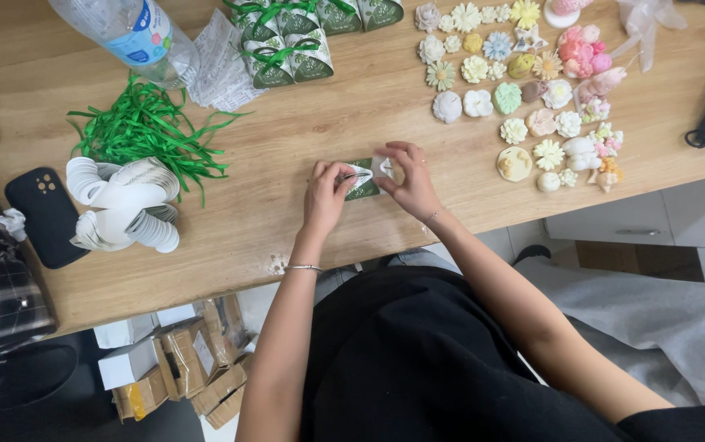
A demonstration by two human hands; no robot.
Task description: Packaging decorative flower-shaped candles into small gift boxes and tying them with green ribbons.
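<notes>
My left hand [325, 195] and my right hand [408, 180] both grip a small flat green and white paper box [363, 182] lying on the wooden table [303, 131] near its front edge. The right hand's fingers pinch a white flap of the box at its right end. The left hand holds its left end with thumb and fingertips. Most of the box is hidden beneath the fingers.
A heap of green ribbons [144, 127] and a stack of white flat box blanks [123, 205] lie at left, beside a black phone [45, 214]. A plastic bottle [127, 33] and several finished green boxes [287, 41] sit at the back. Pastel flower-shaped pieces [524, 90] cover the right. Cardboard boxes [180, 360] stand below.
</notes>
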